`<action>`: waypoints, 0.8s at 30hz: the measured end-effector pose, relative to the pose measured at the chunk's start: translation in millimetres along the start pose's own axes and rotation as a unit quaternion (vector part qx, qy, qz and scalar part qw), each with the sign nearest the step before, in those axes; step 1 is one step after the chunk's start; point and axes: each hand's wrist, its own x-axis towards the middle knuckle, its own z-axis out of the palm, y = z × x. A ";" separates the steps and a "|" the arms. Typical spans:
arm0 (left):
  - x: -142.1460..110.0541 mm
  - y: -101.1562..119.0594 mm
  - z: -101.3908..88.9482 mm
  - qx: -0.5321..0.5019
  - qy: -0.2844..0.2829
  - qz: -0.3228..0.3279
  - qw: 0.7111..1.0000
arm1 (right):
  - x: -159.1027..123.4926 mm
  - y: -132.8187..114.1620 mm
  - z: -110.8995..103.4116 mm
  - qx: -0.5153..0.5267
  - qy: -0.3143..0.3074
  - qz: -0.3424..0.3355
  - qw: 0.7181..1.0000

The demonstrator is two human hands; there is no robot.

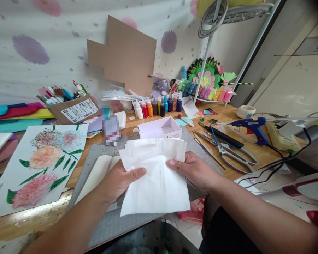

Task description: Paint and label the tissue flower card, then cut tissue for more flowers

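Observation:
Between my two hands, above the front of a grey cutting mat (106, 227), is a folded white tissue (156, 187) with several layers at its top edge. My left hand (122, 180) grips its left side, thumb on top and fingers hidden behind. On the right side my right hand (193, 167) pinches it the same way, thumb pressed near the upper middle. Just behind the tissue stands an open white box (159, 128) with small writing on its front. A cream-coloured folded sheet or roll (96, 174) lies on the mat, partly covered by my left hand.
At left lies a flower painting (42, 158), with a cardboard box (79, 109) of brushes and pens behind it. Paint bottles (159, 106) line the back. Right of the mat are large scissors (233, 155), a blue glue gun (251, 127) and trailing black cables (278, 162).

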 end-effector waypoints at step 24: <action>-1.6 0.8 5.6 -0.045 0.005 -0.039 0.998 | 0.4 7.3 -8.8 -0.038 -0.052 0.022 0.998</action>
